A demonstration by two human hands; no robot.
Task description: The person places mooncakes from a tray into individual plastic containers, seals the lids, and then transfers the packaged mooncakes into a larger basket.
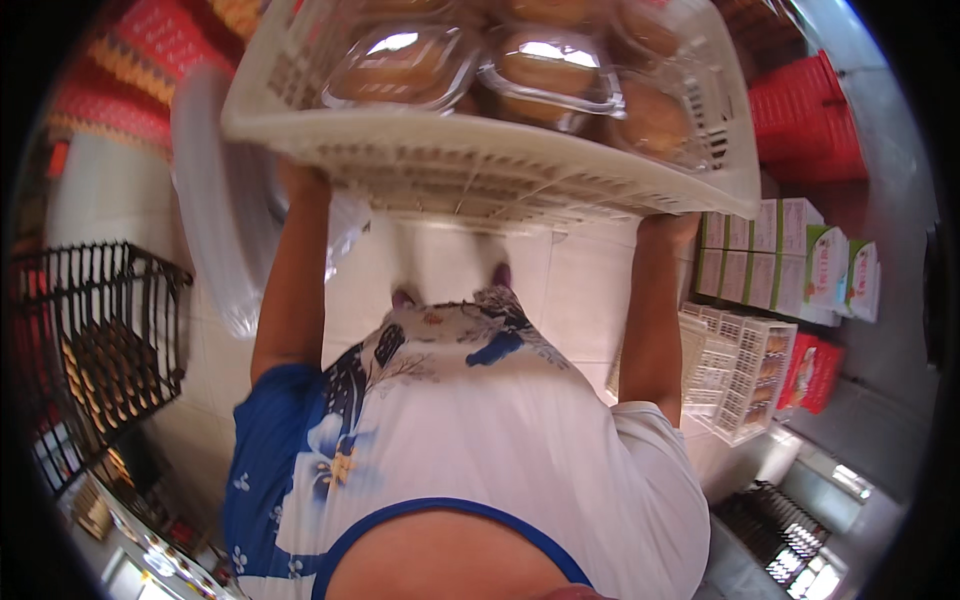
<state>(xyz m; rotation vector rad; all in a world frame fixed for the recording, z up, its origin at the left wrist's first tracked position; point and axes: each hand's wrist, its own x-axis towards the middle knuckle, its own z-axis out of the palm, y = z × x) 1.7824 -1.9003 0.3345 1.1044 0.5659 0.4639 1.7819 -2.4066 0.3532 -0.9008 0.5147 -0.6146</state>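
Observation:
A cream plastic crate (pixel 480 161) with slotted walls is held up in front of me, over the floor. Inside lie several clear plastic clamshell boxes (pixel 551 71) with golden-brown baked goods, perhaps cakes or buns. My left hand (pixel 304 178) grips the crate near its left end, with the fingers hidden behind the wall. At the right end my right hand (pixel 669 225) holds it from below, and those fingers are mostly hidden too. Beside my left forearm is a large bundle in clear plastic wrap (pixel 225 202); what supports it is not plain.
To the left stands a dark rack (pixel 124 330) with rows of baked goods. At right are stacked white and green cartons (pixel 757 259), cream crates (pixel 739 375), a red box (pixel 810 373) and red crates (pixel 806 124). Pale tiled floor (pixel 450 255) lies beneath.

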